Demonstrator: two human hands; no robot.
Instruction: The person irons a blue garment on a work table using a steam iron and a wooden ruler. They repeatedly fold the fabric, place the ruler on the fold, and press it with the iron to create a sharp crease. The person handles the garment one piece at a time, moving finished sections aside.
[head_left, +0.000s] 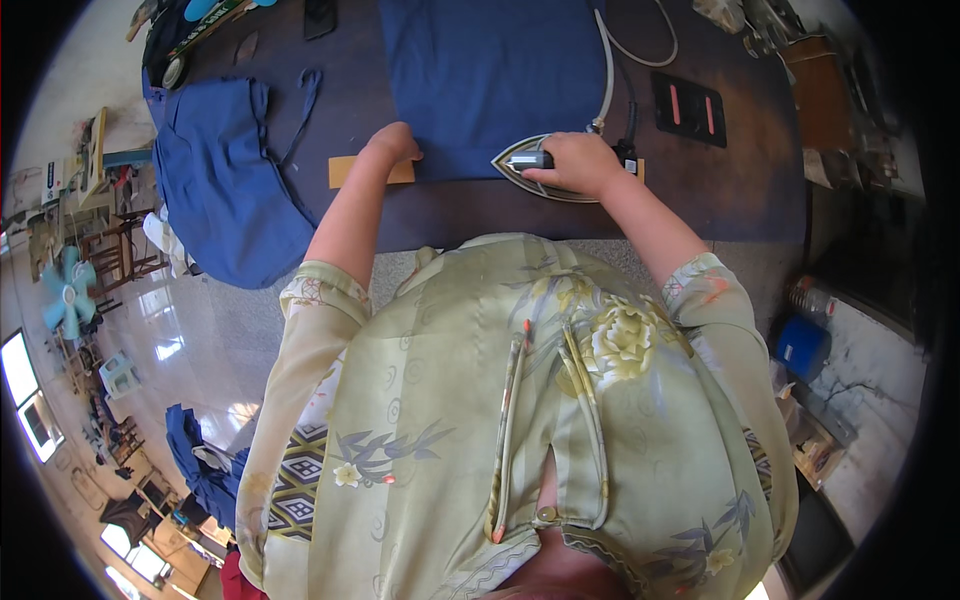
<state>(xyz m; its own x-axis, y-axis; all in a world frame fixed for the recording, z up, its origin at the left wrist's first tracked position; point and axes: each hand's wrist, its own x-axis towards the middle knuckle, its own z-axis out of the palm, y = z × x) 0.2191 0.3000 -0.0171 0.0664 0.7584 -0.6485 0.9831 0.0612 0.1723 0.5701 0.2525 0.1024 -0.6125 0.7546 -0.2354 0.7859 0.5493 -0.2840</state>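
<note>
Gripped by the handle in my right hand (585, 161) is a steam iron (529, 163), its pointed tip facing left. It rests on the near edge of a blue cloth (495, 67) spread over the dark ironing table (480, 214). My left hand (394, 144) is at the cloth's near left corner; its fingers are partly hidden, so I cannot tell whether they pinch the fabric. Beneath that hand a tan strip (352, 172) sticks out to the left. Another bit of tan shows right of the iron. A pale hose (607, 82) and a dark cord (632, 120) run from the iron.
A blue garment (221, 172) with a tie hangs over the table's near left edge. A black iron rest (688, 109) with two red strips lies to the right. A phone (320, 19) is at the far left. A blue fan (69, 291) stands beyond.
</note>
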